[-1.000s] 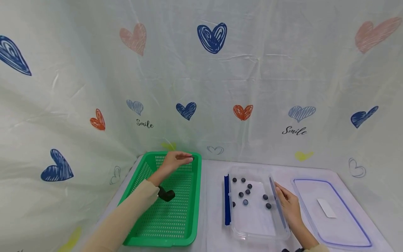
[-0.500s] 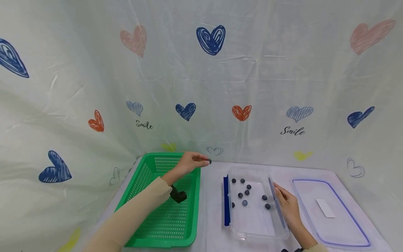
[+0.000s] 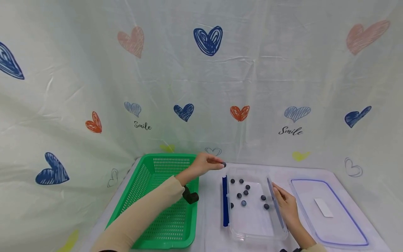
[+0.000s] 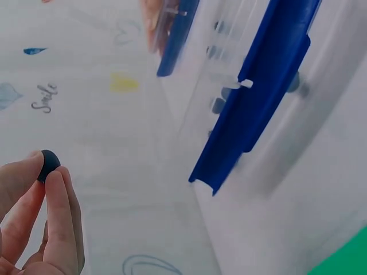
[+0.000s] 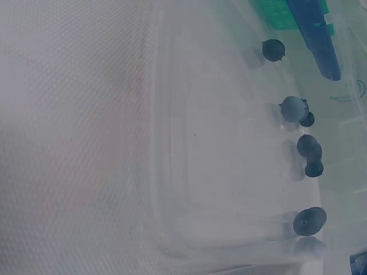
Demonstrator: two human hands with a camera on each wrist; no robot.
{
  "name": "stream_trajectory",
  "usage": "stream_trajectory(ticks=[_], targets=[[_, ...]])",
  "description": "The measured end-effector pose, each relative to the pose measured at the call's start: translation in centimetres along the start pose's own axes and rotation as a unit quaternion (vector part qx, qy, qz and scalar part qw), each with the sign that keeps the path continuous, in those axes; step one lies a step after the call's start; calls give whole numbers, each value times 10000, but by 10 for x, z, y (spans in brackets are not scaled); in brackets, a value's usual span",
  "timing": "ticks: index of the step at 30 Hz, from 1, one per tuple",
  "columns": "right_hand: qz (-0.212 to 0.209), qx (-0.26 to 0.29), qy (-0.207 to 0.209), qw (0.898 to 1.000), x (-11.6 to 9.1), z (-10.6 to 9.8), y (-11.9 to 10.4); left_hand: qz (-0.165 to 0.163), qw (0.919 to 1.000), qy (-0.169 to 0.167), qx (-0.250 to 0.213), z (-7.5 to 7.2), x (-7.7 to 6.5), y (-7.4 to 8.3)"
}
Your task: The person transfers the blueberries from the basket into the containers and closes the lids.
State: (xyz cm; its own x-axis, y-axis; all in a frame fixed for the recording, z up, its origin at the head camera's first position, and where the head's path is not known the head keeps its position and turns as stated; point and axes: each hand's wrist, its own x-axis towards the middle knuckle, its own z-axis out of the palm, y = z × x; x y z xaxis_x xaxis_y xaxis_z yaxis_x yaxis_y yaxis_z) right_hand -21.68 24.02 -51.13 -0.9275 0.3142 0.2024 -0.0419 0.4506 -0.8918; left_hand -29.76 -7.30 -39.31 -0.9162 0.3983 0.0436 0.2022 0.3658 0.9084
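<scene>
Between thumb and fingertips my left hand pinches a dark blueberry, held in the air just left of the clear plastic container. Several blueberries lie spread on the container's floor, most toward its left and back; the right wrist view shows them near the far wall. My right hand grips the container's right side, fingers against the raised clear flap there. A blue locking flap hangs open along the left side. The right wrist view does not show the right hand.
A green perforated basket stands on the left, under my left forearm. To the right of the container lies a clear lid with a blue seal and a white label. A heart-printed curtain hangs behind the table.
My left hand has moved right with the blueberry, from over the basket's back right corner to near the container's back left corner. The right hand stays on the container.
</scene>
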Motion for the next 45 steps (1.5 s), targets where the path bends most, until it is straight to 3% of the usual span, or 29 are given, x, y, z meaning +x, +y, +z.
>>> stream_trajectory(ticks=[28,45], targets=[[-21,-68,-91,9999,0,-2,-4,-211,9983,-234,493,50,23,-4],[-82,-19,-153,9998,1,-3,0,-181,9961,-323,801,59,26,-10]])
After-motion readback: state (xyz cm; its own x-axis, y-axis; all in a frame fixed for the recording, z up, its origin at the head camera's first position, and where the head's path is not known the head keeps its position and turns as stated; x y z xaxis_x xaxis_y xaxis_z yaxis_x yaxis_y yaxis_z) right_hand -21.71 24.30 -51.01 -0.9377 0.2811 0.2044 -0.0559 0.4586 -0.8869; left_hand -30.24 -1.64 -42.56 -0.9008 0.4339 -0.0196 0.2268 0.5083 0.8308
